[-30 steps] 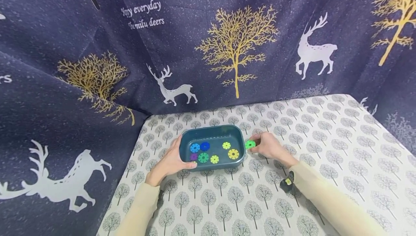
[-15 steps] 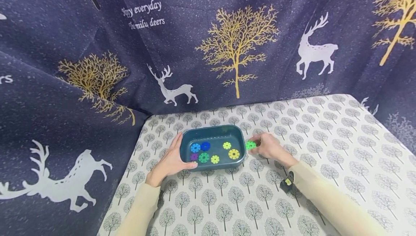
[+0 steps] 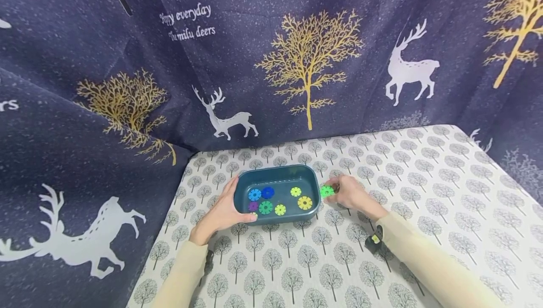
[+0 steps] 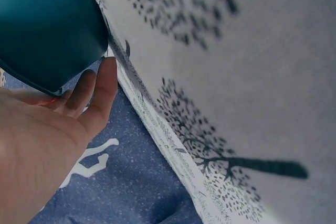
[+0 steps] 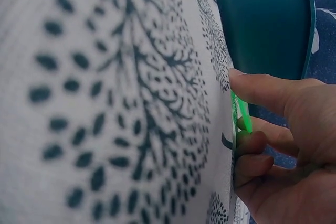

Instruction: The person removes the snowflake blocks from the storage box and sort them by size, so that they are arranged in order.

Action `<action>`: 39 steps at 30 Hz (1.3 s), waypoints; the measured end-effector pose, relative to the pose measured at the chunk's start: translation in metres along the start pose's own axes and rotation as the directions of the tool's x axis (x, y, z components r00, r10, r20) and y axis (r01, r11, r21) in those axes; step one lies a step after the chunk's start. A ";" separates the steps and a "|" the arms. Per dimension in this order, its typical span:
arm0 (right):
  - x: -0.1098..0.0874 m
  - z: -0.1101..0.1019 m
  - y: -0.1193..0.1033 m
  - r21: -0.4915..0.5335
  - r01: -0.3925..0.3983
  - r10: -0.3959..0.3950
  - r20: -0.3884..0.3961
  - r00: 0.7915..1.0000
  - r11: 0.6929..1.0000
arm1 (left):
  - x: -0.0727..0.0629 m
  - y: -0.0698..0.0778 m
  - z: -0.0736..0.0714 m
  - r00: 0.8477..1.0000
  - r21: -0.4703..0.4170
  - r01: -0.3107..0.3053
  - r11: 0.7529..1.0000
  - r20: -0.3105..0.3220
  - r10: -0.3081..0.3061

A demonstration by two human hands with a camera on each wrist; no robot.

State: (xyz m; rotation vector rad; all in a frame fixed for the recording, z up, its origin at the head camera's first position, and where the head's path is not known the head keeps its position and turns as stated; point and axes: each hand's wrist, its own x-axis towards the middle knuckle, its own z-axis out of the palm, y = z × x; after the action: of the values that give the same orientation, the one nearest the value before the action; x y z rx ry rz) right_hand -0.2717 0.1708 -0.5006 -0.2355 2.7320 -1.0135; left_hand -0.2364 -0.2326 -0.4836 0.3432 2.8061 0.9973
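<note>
A dark teal plastic tub stands on the table. My left hand grips its left end, thumb over the near rim and fingers along the outer wall; in the left wrist view those fingers lie at the tub's underside. Close beside the right wall, my right hand pinches a bright green notched plastic disc between thumb and fingers, low at the tablecloth. The right wrist view shows this green disc edge-on. Inside the tub lie several flower-like discs, among them a blue one, a purple one and a yellow one.
A white tree-print cloth covers the table. Behind and to the left hangs a dark blue curtain with deer and gold trees, meeting the table's far edge. A small black device sits at the right wrist.
</note>
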 end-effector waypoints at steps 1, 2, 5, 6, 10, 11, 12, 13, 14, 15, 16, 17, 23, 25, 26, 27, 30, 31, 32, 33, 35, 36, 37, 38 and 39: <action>0.000 0.000 0.000 0.003 0.000 0.000 0.001 1.000 1.000 | 0.000 -0.001 0.000 1.000 0.004 -0.002 1.000 0.001 0.002; 0.000 0.001 -0.001 0.007 -0.001 0.001 0.001 1.000 1.000 | 0.000 -0.001 0.000 1.000 0.007 -0.003 1.000 0.003 0.003; 0.000 0.001 -0.001 0.020 0.001 -0.001 0.000 1.000 1.000 | 0.000 -0.002 0.000 1.000 0.016 0.003 1.000 0.006 -0.003; 0.000 0.001 -0.001 0.025 -0.001 0.001 0.000 1.000 1.000 | 0.000 -0.002 0.000 1.000 0.017 0.004 1.000 0.007 -0.004; -0.001 0.001 -0.001 0.028 0.000 0.000 -0.001 1.000 1.000 | 0.000 -0.001 0.000 1.000 0.019 0.010 1.000 0.012 -0.011; -0.001 0.000 -0.001 0.026 0.006 -0.006 0.000 1.000 1.000 | 0.000 -0.001 0.000 1.000 0.018 0.013 1.000 0.013 -0.013; -0.001 0.000 -0.002 0.025 0.006 -0.006 -0.001 1.000 1.000 | 0.000 -0.001 0.000 1.000 0.019 0.015 1.000 0.014 -0.016; -0.002 0.000 -0.002 0.020 0.011 -0.011 -0.002 1.000 1.000 | 0.000 -0.001 0.000 1.000 0.019 0.017 1.000 0.016 -0.017; -0.002 0.000 -0.002 0.017 0.014 -0.013 -0.003 1.000 1.000 | 0.000 -0.001 -0.001 1.000 0.018 0.019 1.000 0.018 -0.020; -0.002 0.000 -0.002 0.013 0.018 -0.018 -0.004 1.000 1.000 | 0.000 -0.001 -0.001 1.000 0.017 0.022 1.000 0.019 -0.022; -0.002 0.000 -0.002 0.014 0.017 -0.017 -0.006 1.000 1.000 | 0.000 -0.001 -0.001 0.999 0.015 0.025 1.000 0.020 -0.025; -0.003 0.000 -0.003 0.014 0.018 -0.018 -0.007 1.000 1.000 | 0.000 0.000 -0.001 0.999 0.014 0.026 1.000 0.021 -0.026; -0.003 0.000 -0.003 0.012 0.031 -0.030 -0.012 0.999 0.999 | -0.001 0.002 -0.002 0.999 0.013 0.029 1.000 0.024 -0.029; -0.003 0.001 -0.002 0.011 0.034 -0.034 -0.013 0.999 0.999 | -0.001 0.002 -0.002 0.999 0.015 0.029 0.999 0.022 -0.029; -0.002 0.001 -0.002 0.012 0.036 -0.035 -0.013 0.999 0.999 | -0.001 0.002 -0.002 0.999 0.015 0.028 0.999 0.021 -0.029; -0.002 0.001 -0.001 0.012 0.039 -0.039 -0.012 0.999 0.999 | -0.001 0.002 -0.002 0.999 0.017 0.028 0.999 0.020 -0.028; -0.003 0.001 -0.001 0.009 0.047 -0.047 -0.016 0.999 0.999 | -0.001 0.001 -0.002 1.000 0.015 0.020 1.000 0.015 -0.021; -0.003 0.001 -0.001 0.005 0.049 -0.049 -0.017 0.999 0.999 | -0.001 0.001 -0.003 1.000 0.016 0.018 1.000 0.015 -0.018; -0.002 0.001 0.000 0.002 0.054 -0.054 -0.017 0.998 0.999 | 0.000 0.001 -0.003 1.000 0.014 0.017 1.000 0.014 -0.017; -0.002 0.000 0.000 -0.003 0.058 -0.058 -0.018 0.998 0.998 | 0.000 0.001 -0.003 1.000 0.013 0.017 1.000 0.014 -0.018; -0.002 0.000 0.000 -0.005 0.061 -0.061 -0.017 0.998 0.998 | 0.000 0.001 -0.003 1.000 0.013 0.021 1.000 0.013 -0.021; -0.002 0.000 0.000 -0.004 0.065 -0.065 -0.019 0.998 0.998 | -0.001 0.001 -0.003 1.000 0.010 0.023 1.000 0.011 -0.024; -0.002 0.000 0.000 -0.004 0.068 -0.068 -0.020 0.997 0.998 | -0.001 0.001 -0.003 1.000 0.010 0.025 1.000 0.011 -0.025; -0.002 0.000 0.000 0.000 0.071 -0.071 -0.024 0.997 0.997 | -0.001 0.001 -0.003 1.000 0.007 0.027 1.000 0.012 -0.027; -0.003 -0.001 0.000 -0.001 0.079 -0.079 -0.032 0.996 0.997 | -0.002 0.001 -0.003 1.000 0.005 0.028 1.000 0.013 -0.028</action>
State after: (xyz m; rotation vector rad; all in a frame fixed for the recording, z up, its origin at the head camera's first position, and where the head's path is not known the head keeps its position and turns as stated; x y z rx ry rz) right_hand -0.2688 0.1722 -0.4993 -0.3323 2.7709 -1.0464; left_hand -0.2352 -0.2344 -0.4809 0.3095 2.7946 0.9787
